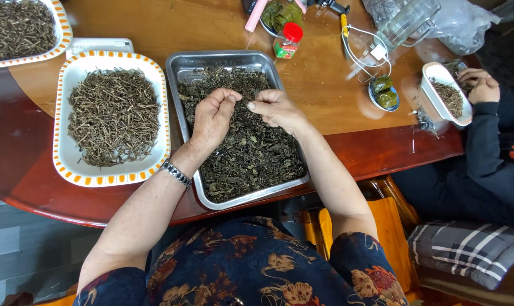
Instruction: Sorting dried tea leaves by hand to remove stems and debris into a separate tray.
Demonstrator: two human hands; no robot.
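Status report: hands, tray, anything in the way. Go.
Left hand and right hand pinching dried leaves over metal tray. Twig dish beside it. Nothing obstructing.

Left of frame on the wooden counter (325,90): orange-rimmed dish (64,153) of dry twigs (114,116). Upper middle: red-capped bottle (287,41). Right: small saucer (376,97), white tray (438,76), co-worker's dark sleeve (486,147).

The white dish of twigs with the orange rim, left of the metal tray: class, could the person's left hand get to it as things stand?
Probably yes. The left hand hovers over the metal tray of dried leaves, and the dish sits right beside that tray with nothing between them.
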